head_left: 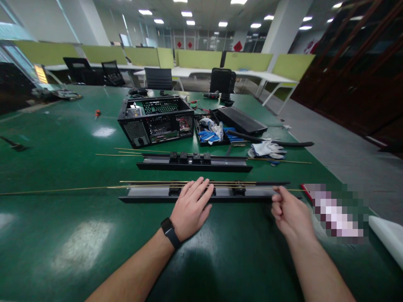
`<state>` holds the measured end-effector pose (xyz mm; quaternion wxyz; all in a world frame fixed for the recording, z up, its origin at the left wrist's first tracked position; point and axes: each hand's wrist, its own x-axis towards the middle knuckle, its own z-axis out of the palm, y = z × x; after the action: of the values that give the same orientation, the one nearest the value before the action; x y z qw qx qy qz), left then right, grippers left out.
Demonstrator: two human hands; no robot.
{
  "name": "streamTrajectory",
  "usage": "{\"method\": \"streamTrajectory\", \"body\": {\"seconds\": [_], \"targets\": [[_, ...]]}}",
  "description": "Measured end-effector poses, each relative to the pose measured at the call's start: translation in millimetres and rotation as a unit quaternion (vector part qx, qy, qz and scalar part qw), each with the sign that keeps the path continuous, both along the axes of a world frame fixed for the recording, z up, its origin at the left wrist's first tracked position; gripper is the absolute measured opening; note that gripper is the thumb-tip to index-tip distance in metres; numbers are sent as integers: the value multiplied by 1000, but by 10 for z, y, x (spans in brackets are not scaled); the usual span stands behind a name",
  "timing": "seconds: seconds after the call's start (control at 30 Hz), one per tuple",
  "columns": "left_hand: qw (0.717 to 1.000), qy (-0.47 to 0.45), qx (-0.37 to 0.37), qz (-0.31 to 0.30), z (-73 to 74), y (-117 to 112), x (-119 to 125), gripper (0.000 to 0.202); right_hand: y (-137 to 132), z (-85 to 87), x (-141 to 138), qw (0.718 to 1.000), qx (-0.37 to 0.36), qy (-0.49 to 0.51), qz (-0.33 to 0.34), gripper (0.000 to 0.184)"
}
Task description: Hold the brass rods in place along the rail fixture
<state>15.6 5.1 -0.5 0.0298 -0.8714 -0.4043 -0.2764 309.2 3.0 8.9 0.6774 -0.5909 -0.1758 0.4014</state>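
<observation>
In front of me lies a long black channel (151,199) with a pale inner face. Several thin brass-coloured rods (63,190) run along it, and one sticks far out to the left. My left hand (192,205), wearing a dark wristwatch (170,232), rests across the rods with fingers stretched out. Thumb and forefinger of my right hand (291,216) pinch a thin rod near the channel's right end. Black blocks (239,188) sit inside the channel, some partly covered by my left hand.
Behind it lies a second channel (220,167) with black blocks (184,157) and more rods. Farther back are an open computer case (170,126), a tray of blue-white gloves (210,132), another glove (266,149) and a black box (241,119). A blurred, red-edged item (335,212) lies at right.
</observation>
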Motion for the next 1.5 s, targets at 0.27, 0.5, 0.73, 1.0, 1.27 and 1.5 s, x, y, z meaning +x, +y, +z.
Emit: {"method": "streamTrajectory", "body": {"seconds": [0.27, 0.5, 0.73, 1.0, 1.27, 1.5], "targets": [[1000, -1, 2, 0, 12, 7, 2, 57, -1, -40, -126, 990, -1, 5, 141, 41], [1000, 2, -1, 1, -7, 5, 8, 56, -5, 10, -11, 1000, 10, 12, 27, 37], [1000, 2, -2, 2, -3, 7, 6, 56, -20, -46, -198, 991, 0, -20, 134, 43], [1000, -1, 5, 4, -5, 2, 10, 56, -10, -64, -90, 994, 15, -7, 105, 42], [1000, -3, 3, 0, -10, 5, 8, 57, 8, -60, -86, 998, 24, -11, 55, 41], [1000, 2, 4, 4, 3, 0, 11, 54, -25, -35, -208, 985, 7, 6, 175, 38]]}}
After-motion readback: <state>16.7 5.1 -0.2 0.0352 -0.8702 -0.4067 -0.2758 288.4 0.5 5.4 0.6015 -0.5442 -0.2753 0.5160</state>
